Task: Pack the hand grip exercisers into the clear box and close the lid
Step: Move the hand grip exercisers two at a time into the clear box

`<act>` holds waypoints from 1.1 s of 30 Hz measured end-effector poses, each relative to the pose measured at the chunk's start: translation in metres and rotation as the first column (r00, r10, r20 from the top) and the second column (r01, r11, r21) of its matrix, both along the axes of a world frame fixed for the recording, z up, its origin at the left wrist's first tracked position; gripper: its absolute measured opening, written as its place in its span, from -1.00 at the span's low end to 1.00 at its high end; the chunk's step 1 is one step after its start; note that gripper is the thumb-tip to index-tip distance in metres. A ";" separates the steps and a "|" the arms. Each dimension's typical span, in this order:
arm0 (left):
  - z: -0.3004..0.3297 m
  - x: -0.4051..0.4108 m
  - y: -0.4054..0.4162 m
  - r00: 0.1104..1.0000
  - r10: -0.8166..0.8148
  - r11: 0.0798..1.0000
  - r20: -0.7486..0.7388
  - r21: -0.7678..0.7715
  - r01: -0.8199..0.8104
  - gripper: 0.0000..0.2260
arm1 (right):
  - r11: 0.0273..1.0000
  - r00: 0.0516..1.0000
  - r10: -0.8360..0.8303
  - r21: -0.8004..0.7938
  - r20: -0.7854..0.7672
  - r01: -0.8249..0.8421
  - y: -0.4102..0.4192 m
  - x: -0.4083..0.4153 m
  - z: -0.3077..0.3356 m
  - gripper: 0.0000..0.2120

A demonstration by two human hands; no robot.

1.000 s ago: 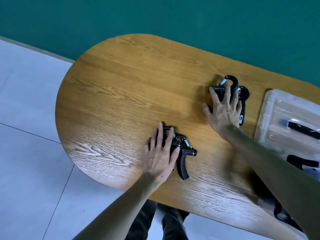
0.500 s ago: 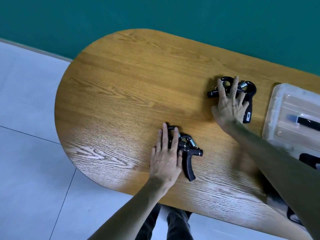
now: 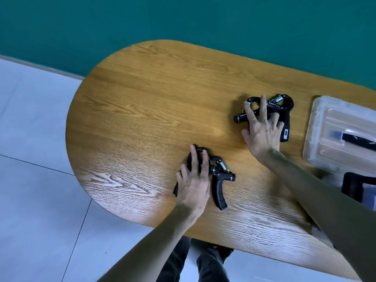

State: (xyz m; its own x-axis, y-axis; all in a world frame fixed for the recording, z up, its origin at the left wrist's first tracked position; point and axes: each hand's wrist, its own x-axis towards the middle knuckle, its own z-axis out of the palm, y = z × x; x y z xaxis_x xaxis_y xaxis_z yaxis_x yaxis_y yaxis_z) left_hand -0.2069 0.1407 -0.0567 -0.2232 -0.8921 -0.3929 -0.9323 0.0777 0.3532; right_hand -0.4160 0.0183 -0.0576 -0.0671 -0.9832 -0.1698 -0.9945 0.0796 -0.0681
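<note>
The left hand (image 3: 193, 184) lies on the near black plastic hand grip exerciser with a steel spring (image 3: 218, 180), fingers reaching forward over its looped head and beginning to curl; one curved handle sticks out to the right of the palm, toward the person. To lift it cleanly, the fingers should close round both handles together, so that the sprung tool does not pivot or drop off the rounded edge of the oak-grained wooden bench (image 3: 142, 119).

Further right and forward, the right hand (image 3: 262, 131) spreads over the second black hand grip exerciser (image 3: 284, 110), fingertips hooked into the loops at its head, its adjuster knob poking out to the left of the fingers. Motion blur makes it hard to say how firm this hold is; it looks like a partial pinch. A full wrap round the handles would serve better before carrying.

Right of that hand, well apart, sits the clear plastic box (image 3: 317, 139) with a ribbed lid, cut off by the frame; both exercisers must travel that way.
</note>
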 end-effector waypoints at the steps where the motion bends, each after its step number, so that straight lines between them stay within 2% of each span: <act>1: 0.000 -0.001 0.000 1.000 -0.004 1.000 0.008 0.002 0.004 -0.22 | 1.000 0.999 -0.006 0.006 -0.048 0.006 0.002 0.001 0.003 -0.26; 6: 0.001 -0.001 0.004 0.998 -0.016 1.000 0.056 0.022 0.015 -0.20 | 0.999 0.996 0.005 -0.041 -0.088 -0.008 0.023 -0.004 0.020 -0.22; 10: 0.020 -0.004 0.005 0.996 0.070 0.997 0.047 0.029 -0.071 -0.24 | 0.999 0.999 -0.027 -0.042 -0.032 0.026 0.041 -0.007 0.048 -0.22; 16: 0.081 -0.034 -0.018 0.988 0.129 0.989 0.087 -0.081 -0.122 -0.31 | 0.998 1.000 -0.022 -0.053 -0.008 0.022 0.069 -0.027 0.112 -0.25; 19: 0.119 -0.060 -0.032 0.992 0.125 0.974 0.035 -0.192 -0.116 -0.34 | 0.994 0.998 -0.049 -0.093 0.024 0.051 0.075 -0.050 0.148 -0.29; 24: 0.170 -0.116 -0.037 0.992 0.108 0.950 -0.072 -0.288 -0.124 -0.33 | 0.977 0.995 -0.087 -0.188 0.057 0.096 0.090 -0.097 0.196 -0.28; 29: 0.197 -0.189 -0.023 0.993 0.039 0.942 -0.107 -0.328 -0.072 -0.35 | 0.943 0.985 -0.164 -0.285 0.048 0.171 0.116 -0.149 0.227 -0.27; 33: 0.209 -0.247 -0.004 0.986 -0.001 0.946 -0.164 -0.319 -0.052 -0.32 | 0.927 0.971 -0.237 -0.288 0.046 0.240 0.135 -0.186 0.236 -0.20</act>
State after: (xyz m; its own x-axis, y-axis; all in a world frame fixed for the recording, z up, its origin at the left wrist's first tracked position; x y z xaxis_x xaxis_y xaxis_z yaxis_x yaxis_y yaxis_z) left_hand -0.4540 0.1362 0.1520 -0.2346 -0.9710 -0.0453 -0.8687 0.1885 0.4580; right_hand -0.6023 0.1535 0.1782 -0.3051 -0.9450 0.1182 -0.9479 0.2893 -0.1336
